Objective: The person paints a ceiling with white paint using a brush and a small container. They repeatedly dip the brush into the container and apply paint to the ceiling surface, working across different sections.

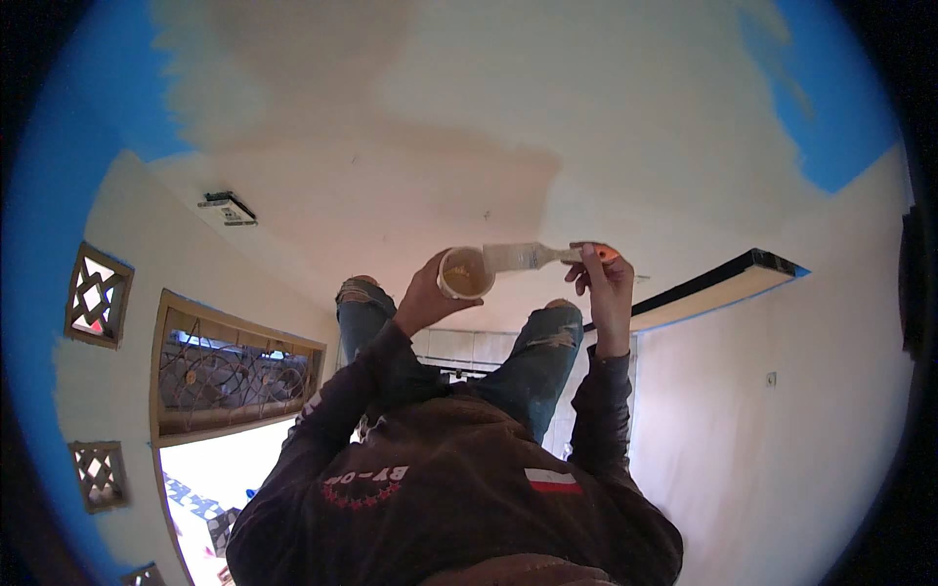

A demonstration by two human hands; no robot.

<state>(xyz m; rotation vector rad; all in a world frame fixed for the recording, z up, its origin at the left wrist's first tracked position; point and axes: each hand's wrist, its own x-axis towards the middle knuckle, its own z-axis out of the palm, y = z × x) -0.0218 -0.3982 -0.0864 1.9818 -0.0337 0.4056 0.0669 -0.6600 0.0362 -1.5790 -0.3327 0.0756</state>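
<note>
In my left hand [428,298] is a small pale cup [467,256], tilted so its mouth faces the view. A little yellowish-brown stuff shows inside it. My right hand [606,278] grips a flat paintbrush [531,256] by its handle, whose end is orange. The brush lies almost level, its pale bristles at the cup's right rim. Fingers wrap round the cup on the left side. Both hands are raised above my bent knees, in ripped jeans [547,342].
Beyond the hands spreads a broad pale surface [469,107] with bright blue patches [821,98] at its edges. A dark-edged ledge [723,288] juts out at right. On the left are a doorway with a grilled panel [239,376] and lattice vents [98,295].
</note>
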